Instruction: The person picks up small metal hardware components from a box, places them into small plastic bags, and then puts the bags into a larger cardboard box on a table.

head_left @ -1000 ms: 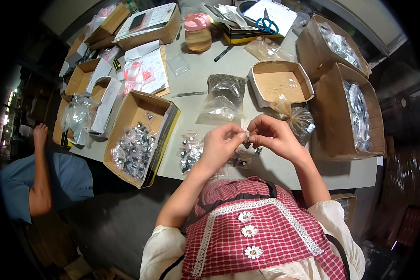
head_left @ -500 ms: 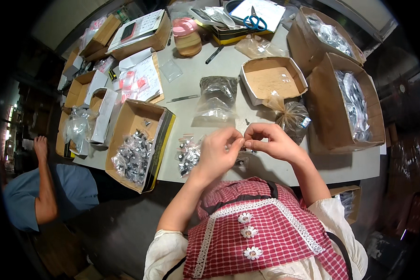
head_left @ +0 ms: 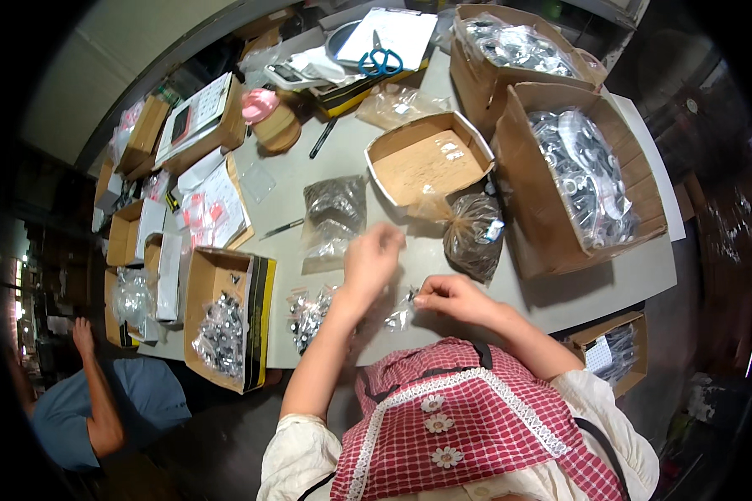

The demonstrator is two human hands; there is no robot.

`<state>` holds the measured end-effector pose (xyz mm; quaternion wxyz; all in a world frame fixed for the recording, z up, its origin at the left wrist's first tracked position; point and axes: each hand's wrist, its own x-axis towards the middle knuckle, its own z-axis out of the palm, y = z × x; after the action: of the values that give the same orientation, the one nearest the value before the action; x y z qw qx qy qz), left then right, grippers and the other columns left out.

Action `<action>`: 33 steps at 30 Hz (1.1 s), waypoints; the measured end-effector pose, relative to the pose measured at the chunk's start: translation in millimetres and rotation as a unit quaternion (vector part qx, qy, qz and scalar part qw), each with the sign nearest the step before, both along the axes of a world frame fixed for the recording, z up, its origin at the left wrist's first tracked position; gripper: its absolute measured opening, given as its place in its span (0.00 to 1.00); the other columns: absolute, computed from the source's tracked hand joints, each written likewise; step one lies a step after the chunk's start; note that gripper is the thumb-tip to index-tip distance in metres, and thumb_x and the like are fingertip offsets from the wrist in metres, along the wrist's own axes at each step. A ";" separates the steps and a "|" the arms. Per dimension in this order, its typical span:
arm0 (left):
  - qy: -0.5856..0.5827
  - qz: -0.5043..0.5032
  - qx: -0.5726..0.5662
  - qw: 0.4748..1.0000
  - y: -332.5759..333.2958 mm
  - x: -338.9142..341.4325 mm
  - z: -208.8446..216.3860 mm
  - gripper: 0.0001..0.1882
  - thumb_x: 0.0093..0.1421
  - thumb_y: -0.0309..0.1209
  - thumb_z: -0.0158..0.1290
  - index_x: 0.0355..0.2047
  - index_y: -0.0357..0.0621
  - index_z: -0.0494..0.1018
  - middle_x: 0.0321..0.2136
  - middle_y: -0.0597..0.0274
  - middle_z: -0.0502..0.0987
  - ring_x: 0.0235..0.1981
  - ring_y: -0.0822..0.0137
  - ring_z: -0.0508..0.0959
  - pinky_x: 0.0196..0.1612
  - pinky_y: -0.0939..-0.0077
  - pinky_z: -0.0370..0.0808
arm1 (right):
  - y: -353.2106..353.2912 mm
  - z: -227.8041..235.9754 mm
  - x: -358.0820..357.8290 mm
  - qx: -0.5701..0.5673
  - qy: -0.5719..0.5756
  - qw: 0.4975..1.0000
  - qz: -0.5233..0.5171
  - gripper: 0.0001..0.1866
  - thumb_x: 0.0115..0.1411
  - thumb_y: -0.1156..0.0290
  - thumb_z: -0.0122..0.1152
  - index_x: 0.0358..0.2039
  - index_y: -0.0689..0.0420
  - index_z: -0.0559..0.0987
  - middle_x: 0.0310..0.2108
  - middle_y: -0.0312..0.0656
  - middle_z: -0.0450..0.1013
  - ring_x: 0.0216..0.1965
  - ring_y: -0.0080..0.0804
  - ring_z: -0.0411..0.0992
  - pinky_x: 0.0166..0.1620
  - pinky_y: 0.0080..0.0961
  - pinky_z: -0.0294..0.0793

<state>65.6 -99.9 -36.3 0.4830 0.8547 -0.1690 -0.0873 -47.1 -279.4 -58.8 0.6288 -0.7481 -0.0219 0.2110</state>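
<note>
My left hand (head_left: 369, 263) is raised over the table, right of a clear bag of small dark pieces (head_left: 334, 204). Motion smears its fingers, so I cannot tell what they hold. Lower and to the right, my right hand (head_left: 458, 301) is closed in a pinch. A small dark piece (head_left: 414, 293) shows at its fingertips, too small to name. Just under them lies a small clear plastic bag (head_left: 399, 317). Several little filled bags with black-and-white parts (head_left: 307, 317) lie beside my left forearm.
A carton of small bagged parts (head_left: 263, 326) stands at left. An open shallow box (head_left: 422, 163) and a tied bag (head_left: 475, 238) sit beyond my hands. Large cartons (head_left: 510, 192) fill the right side. Blue-handled scissors (head_left: 380, 60) lie at the back. Another person's arm (head_left: 100, 401) is at far left.
My hands, together before, are now apart: the left has moved up and away, the right stays low in a pinch. The whole view has shifted and tilted.
</note>
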 end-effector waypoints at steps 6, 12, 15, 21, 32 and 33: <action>-0.193 -0.052 0.082 0.976 -116.2 104.7 -13.5 0.09 0.60 0.31 0.55 0.38 0.40 0.78 0.34 0.44 0.81 0.39 0.45 0.81 0.44 0.53 0.77 | -15.3 3.5 -9.1 -0.087 -0.082 0.991 0.059 0.20 0.66 0.52 0.58 0.41 0.59 0.79 0.36 0.51 0.78 0.38 0.49 0.78 0.43 0.39 0.75; -0.316 -0.130 0.298 0.891 -191.4 150.0 -74.6 0.13 0.51 0.29 0.57 0.36 0.34 0.77 0.37 0.42 0.78 0.42 0.48 0.78 0.42 0.58 0.80 | -35.9 -13.5 -17.3 -0.084 -0.103 0.990 0.043 0.14 0.66 0.61 0.58 0.41 0.59 0.79 0.35 0.51 0.79 0.38 0.49 0.78 0.42 0.40 0.75; -0.405 -0.200 0.405 0.795 -206.5 153.6 -86.4 0.13 0.48 0.30 0.58 0.33 0.36 0.77 0.33 0.46 0.78 0.38 0.53 0.79 0.36 0.64 0.80 | -47.9 -16.3 -14.4 -0.072 -0.080 0.994 0.030 0.12 0.65 0.64 0.58 0.41 0.59 0.80 0.36 0.51 0.79 0.39 0.50 0.78 0.42 0.40 0.76; -0.315 -0.130 0.203 0.918 -165.9 157.8 -59.6 0.06 0.53 0.30 0.55 0.29 0.40 0.75 0.27 0.55 0.78 0.29 0.57 0.79 0.32 0.68 0.77 | -54.6 -1.9 0.5 -0.078 -0.141 0.987 -0.028 0.11 0.63 0.68 0.59 0.41 0.60 0.81 0.37 0.52 0.79 0.41 0.51 0.78 0.44 0.40 0.77; 0.008 -0.134 -0.038 0.990 -47.3 -18.7 63.4 0.09 0.61 0.30 0.58 0.38 0.39 0.76 0.27 0.55 0.81 0.26 0.66 0.81 0.31 0.72 0.76 | -57.5 97.7 28.6 -0.146 -0.397 0.892 -0.158 0.22 0.56 0.73 0.66 0.52 0.63 0.74 0.50 0.54 0.73 0.51 0.51 0.74 0.54 0.40 0.72; 0.007 -0.127 -0.035 0.991 -39.0 -29.2 66.4 0.09 0.60 0.30 0.58 0.38 0.39 0.76 0.27 0.55 0.81 0.25 0.66 0.80 0.30 0.72 0.76 | -48.4 95.2 27.3 -0.135 -0.372 0.907 -0.145 0.22 0.58 0.73 0.66 0.52 0.63 0.74 0.47 0.53 0.74 0.48 0.47 0.75 0.51 0.37 0.74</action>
<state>36.4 -138.9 30.1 0.4986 0.8083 -0.2758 -0.1483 -19.9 -327.8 36.4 0.4918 -0.8450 -0.1162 -0.1752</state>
